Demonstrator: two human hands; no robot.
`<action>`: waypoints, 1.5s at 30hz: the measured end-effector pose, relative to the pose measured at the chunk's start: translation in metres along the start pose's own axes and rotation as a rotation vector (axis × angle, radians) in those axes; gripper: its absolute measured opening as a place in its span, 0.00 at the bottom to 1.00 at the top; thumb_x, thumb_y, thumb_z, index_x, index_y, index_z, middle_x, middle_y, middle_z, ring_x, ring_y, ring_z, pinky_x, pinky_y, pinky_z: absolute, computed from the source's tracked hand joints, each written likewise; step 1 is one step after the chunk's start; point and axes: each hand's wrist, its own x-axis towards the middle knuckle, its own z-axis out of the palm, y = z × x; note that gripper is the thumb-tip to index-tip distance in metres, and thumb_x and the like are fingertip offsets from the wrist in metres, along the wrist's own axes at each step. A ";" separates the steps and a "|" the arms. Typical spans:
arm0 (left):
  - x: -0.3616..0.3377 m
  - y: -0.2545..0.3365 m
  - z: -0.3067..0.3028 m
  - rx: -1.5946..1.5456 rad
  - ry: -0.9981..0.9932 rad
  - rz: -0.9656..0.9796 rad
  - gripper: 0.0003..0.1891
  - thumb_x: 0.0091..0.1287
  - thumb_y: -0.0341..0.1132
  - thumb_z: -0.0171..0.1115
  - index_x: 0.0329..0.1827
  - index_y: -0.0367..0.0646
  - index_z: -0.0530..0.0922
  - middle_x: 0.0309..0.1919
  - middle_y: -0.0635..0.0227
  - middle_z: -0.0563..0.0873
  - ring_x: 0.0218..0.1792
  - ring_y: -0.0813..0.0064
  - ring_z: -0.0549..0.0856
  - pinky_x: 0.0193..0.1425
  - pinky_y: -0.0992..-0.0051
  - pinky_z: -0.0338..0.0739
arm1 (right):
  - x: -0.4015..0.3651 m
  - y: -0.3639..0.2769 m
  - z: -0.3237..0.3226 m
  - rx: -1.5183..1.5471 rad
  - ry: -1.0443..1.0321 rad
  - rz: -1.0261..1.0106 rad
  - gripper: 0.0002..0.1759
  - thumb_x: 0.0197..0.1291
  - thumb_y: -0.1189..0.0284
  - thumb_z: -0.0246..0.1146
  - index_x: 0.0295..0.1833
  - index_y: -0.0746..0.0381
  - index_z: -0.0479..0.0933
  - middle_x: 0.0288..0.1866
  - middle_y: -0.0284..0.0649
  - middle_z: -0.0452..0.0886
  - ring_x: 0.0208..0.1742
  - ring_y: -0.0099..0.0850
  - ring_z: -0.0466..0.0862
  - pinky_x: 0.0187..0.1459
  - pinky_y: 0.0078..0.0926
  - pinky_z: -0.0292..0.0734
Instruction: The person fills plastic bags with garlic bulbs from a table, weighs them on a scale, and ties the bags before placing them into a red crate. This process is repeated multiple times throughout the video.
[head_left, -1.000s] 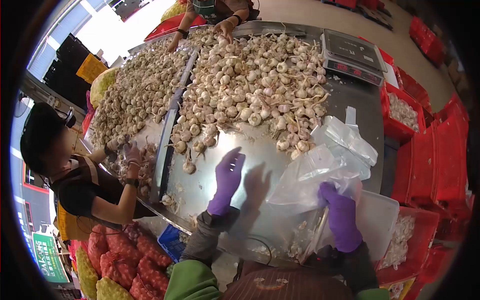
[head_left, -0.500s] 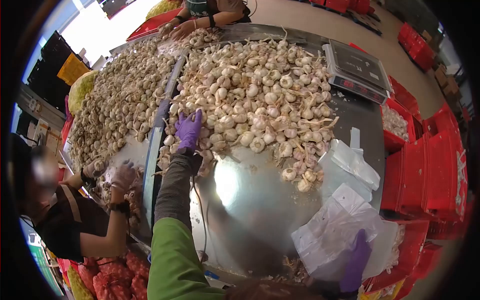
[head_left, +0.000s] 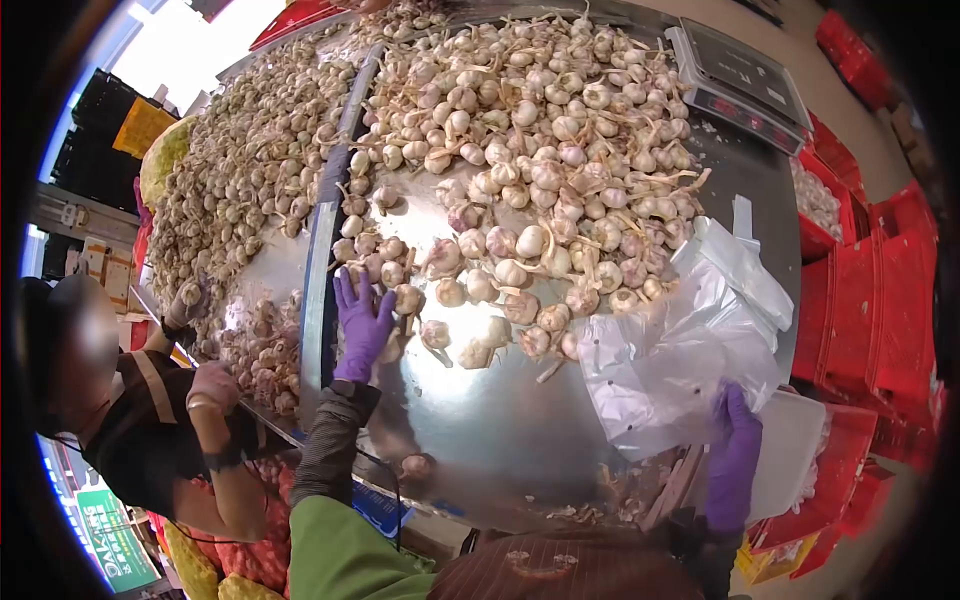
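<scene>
My left hand (head_left: 363, 328), in a purple glove, lies low over the steel table (head_left: 455, 420) by the blue-edged divider, its fingers apart. Its fingertips are beside several loose garlic bulbs (head_left: 392, 272). A large heap of garlic (head_left: 560, 130) with dry stalks covers the far part of the table. On the right, my right hand (head_left: 735, 450), also in a purple glove, pinches the near edge of a thin clear plastic bag (head_left: 665, 375). The bag spreads crumpled over the table, its far end reaching the heap's right edge. Part of the right fingers is hidden behind the plastic.
A digital scale (head_left: 745, 80) stands at the back right. Red crates (head_left: 865, 310) are stacked beyond the right edge. A divider (head_left: 318, 290) separates a second garlic heap (head_left: 240, 160), where a co-worker's gloved hands (head_left: 212, 385) work. Garlic skins lie along the near edge.
My left hand has moved toward me, and some bulbs lie scattered nearer, with a bare patch inside the heap. My right hand and the bag have moved up and forward.
</scene>
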 end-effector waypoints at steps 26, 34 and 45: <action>-0.065 0.233 -0.157 -1.349 -0.247 -0.592 0.04 0.64 0.30 0.55 0.32 0.40 0.73 0.21 0.75 0.74 0.17 0.91 0.67 0.18 0.88 0.60 | -0.014 0.020 0.005 -1.144 -0.046 -1.074 0.21 0.39 0.76 0.64 0.44 0.59 0.71 0.50 0.41 0.70 0.51 0.35 0.69 0.51 0.40 0.62; -0.104 0.228 -0.152 -0.198 -0.007 0.037 0.09 0.55 0.28 0.56 0.38 0.48 0.77 0.29 0.63 0.79 0.26 0.61 0.78 0.29 0.66 0.71 | -0.028 0.060 0.032 -1.325 -0.305 -1.322 0.09 0.50 0.72 0.57 0.39 0.61 0.74 0.29 0.40 0.73 0.34 0.34 0.76 0.45 0.35 0.68; -0.206 0.146 -0.143 -1.016 -0.579 -0.511 0.19 0.56 0.33 0.62 0.48 0.32 0.74 0.40 0.62 0.82 0.39 0.78 0.80 0.43 0.79 0.73 | -0.038 0.116 -0.035 -0.555 -0.806 -0.196 0.25 0.47 0.82 0.63 0.53 0.68 0.67 0.43 0.38 0.76 0.45 0.24 0.76 0.46 0.23 0.75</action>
